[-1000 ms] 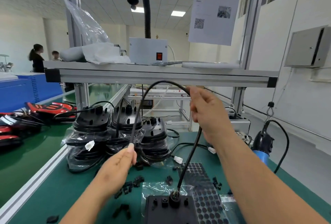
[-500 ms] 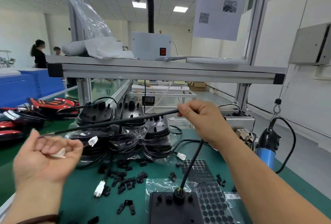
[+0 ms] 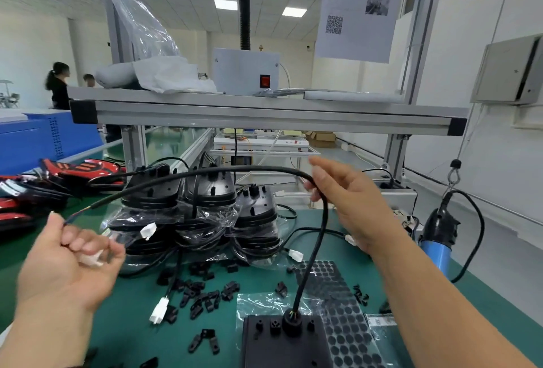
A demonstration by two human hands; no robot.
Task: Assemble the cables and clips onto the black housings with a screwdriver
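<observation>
Routing the cable is the step in hand, I judge. It rises from the grommet on the housing below my right fingers, arches over them, and runs left to its white plug. My left hand lies palm-up with the fingers curled loosely round that plug. My right hand has the index finger out straight and the others hooked lightly under the bend, a guiding hold rather than a clamp. To do this well I'd let the cable slide through the right fingers, leave slack at the grommet, and never tug on the thin wires at the plug. The bagged stack just beyond both sets of fingers could catch the arch. Clips lie scattered beneath and between my hands, with a spare connector among them. The screwdriver hangs well outside my right wrist, untouched.
</observation>
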